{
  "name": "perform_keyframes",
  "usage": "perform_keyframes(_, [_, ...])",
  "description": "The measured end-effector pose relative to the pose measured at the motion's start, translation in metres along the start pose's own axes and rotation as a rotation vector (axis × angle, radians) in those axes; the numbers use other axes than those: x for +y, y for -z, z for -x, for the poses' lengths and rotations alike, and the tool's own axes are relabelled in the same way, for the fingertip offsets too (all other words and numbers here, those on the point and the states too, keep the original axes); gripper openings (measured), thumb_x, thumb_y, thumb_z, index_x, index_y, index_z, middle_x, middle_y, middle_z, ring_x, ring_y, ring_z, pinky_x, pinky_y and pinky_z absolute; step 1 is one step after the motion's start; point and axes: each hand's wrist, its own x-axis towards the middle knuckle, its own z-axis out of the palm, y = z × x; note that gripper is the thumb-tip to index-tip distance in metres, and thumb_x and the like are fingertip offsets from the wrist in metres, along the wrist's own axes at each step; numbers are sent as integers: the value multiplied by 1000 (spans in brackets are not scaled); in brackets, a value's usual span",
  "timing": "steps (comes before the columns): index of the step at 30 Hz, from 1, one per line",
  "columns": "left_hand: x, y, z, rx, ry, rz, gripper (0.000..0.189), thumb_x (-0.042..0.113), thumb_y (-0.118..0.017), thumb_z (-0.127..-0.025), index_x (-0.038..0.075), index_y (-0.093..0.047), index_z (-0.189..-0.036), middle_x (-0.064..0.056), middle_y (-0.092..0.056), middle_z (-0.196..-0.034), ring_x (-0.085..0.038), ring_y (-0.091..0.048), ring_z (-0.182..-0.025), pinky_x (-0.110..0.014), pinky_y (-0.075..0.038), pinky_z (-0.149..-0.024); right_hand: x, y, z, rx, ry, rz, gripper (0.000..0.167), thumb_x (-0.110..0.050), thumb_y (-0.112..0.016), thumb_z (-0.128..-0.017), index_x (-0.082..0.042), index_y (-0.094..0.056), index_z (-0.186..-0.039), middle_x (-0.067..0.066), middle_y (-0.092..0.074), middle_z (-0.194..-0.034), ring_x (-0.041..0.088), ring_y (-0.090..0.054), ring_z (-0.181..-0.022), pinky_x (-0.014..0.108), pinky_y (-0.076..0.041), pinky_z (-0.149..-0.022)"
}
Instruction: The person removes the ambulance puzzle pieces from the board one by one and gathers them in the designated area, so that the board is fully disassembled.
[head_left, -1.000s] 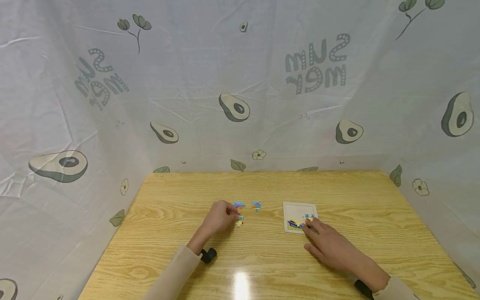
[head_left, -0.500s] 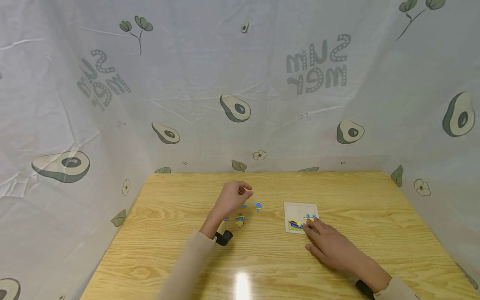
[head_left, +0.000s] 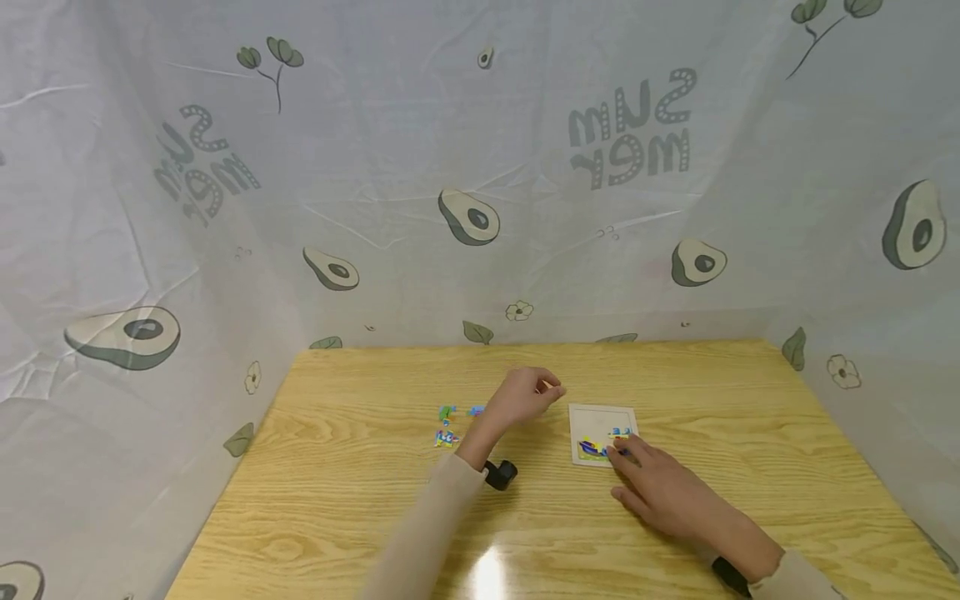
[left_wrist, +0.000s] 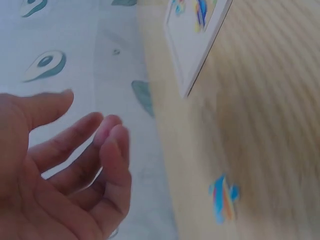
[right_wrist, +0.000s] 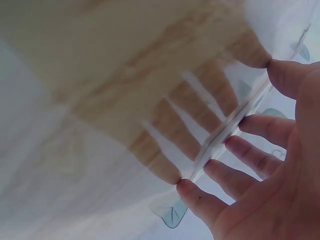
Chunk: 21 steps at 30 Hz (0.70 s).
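My left hand (head_left: 522,396) is above the table between the loose puzzle pieces and the puzzle board. Its fingers are loosely bent with the thumb apart, and nothing is between them in the left wrist view. The pale square puzzle board (head_left: 588,422) has a colourful puzzle piece (head_left: 592,448) at its lower left and more coloured pieces near its right side. My right hand (head_left: 667,492) rests with spread fingers at the board's lower right corner, partly covering it. A blue and orange puzzle piece (left_wrist: 223,197) lies on the table below my left hand.
Left of my left forearm lie several loose puzzle pieces, among them a green and blue one (head_left: 447,414) and a multicoloured one (head_left: 446,438). A white printed curtain (head_left: 480,167) encloses the wooden table (head_left: 360,475) at the back and sides.
My left hand has moved from the loose pieces, up and then right toward the puzzle board, uncovering pieces on the left. My right hand has stayed at the board's corner.
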Motion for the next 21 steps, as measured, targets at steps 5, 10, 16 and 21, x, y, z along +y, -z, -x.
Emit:
perform_keyframes(5, [5,-21,-7,-97,-28,-36,32,31,-62,-108,8,-75,-125,-6,-76,-102,-6,-63,-75,-20,-50,-65,0,4,-3,-27,-14,-7,53,-36,-68,-103,-3,-62,-144,18,-57,-145,37,-63,-128,55,-54,-103])
perform_keyframes(10, [10,-41,-10,-138,-43,-58,30,30,-63,-107,9,-75,-125,-5,-76,-104,-3,-63,-78,-18,-50,-65,-2,7,1,-3,-4,-12,53,-33,-70,-101,-1,-62,-143,17,-58,-143,37,-63,-128,55,-54,-103])
perform_keyframes(16, [12,-61,-16,-171,-52,-102,28,29,-65,-106,10,-75,-124,-1,-77,-100,0,-61,-74,-16,-49,-65,-7,11,9,-55,-15,-36,64,-36,-67,-103,-1,-51,-153,19,-53,-157,43,-57,-139,61,-51,-106])
perform_keyframes(21, [15,-73,-22,-155,-80,-138,26,26,-66,-105,9,-76,-122,1,-77,-100,1,-60,-74,-14,-49,-68,-11,14,17,-143,-84,-114,68,-40,-62,-106,-4,-43,-160,18,-41,-167,47,-44,-150,68,-43,-112])
